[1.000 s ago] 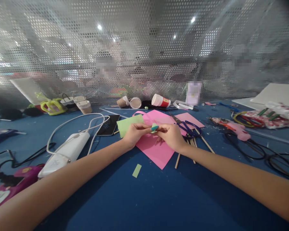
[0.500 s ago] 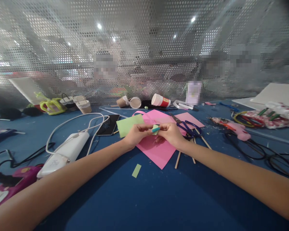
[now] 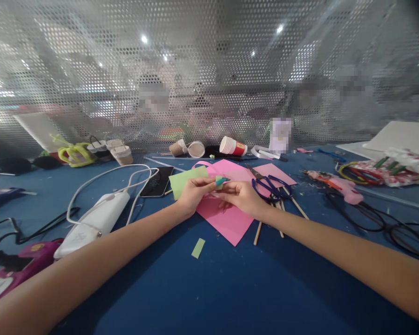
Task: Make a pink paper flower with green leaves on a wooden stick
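Observation:
Above a pink paper sheet (image 3: pixel 230 223), my left hand (image 3: pixel 192 193) pinches a small green paper piece (image 3: pixel 218 178). A teal tip, apparently a long thumbnail, lies across that piece. My right hand (image 3: pixel 244 200) meets it from the other side, its fingers closed at the piece's lower right edge; their exact hold is partly hidden. A larger green sheet (image 3: pixel 181 182) lies behind my left hand. Scissors with dark blue handles (image 3: pixel 274 188) rest just beyond my right wrist, on paper and wooden sticks (image 3: pixel 257 232). A loose green strip (image 3: pixel 198 248) lies nearer to me on the blue table.
Left of my hands are a black phone (image 3: pixel 157 181), a white power bank (image 3: pixel 94 223) with a looped cable, and a magenta device (image 3: pixel 24 260). Paper cups (image 3: pixel 233 145) lie along the mesh wall (image 3: pixel 195 70). A pink glue gun (image 3: pixel 338 185) with a black cord lies right.
The small green paper has shifted slightly left and up with my left fingers. My right fingers have slid a little lower, and the wrist has turned slightly.

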A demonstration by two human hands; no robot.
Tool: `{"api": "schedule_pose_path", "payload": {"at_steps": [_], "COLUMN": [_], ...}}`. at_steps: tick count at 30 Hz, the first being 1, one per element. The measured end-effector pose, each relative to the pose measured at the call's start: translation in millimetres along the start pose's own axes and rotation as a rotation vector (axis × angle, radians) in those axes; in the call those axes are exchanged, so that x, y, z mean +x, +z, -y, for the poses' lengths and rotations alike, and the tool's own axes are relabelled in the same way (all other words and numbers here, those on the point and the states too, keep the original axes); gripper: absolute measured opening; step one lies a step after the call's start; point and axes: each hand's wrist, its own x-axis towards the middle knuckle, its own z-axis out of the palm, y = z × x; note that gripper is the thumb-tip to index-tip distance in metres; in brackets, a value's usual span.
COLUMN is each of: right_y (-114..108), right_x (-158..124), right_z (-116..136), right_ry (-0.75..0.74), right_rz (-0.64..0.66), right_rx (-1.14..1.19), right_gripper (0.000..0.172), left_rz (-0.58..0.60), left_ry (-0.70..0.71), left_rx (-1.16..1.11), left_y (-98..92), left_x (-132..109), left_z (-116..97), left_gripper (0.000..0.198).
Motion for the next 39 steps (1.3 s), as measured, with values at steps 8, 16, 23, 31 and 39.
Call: {"api": "schedule_pose_path", "payload": {"at_steps": [8,16,23,31,39], "right_y": [-1.3,0.4,3.6,11.1,9.5], "right_x": [1.1,1.2,-8.9,-13.2,-14.7], "right_z": [0.7,0.9,2.3,2.9,2.8], "right_ry": [0.037,0.047,-0.266,-0.393,-0.405], "right_rz": [0.005,0.026,-0.288,-0.351,-0.318], "right_rx": [-0.022,-0.072,-0.720,-1.123,-1.147], "right_gripper": [0.039,0.038,0.025,0.015,0.018], "left_rz": [0.035,-0.006,-0.150,-0.125,-0.123], "left_ry": [-0.023,-0.017,-0.057,-0.087,-0.052], "left_rx": [0.041,0.086,-0.137,-0.198,-0.174], "left_y": [-0.8,0.7,14.8,24.6,21.4], "left_x": [1.8,0.4,-8.9,-17.5,-14.9], "left_z": [0.7,-2.3,-1.7,-1.1,5.2], "left_gripper": [0.021,0.025,0.013,0.011,0.015]}}
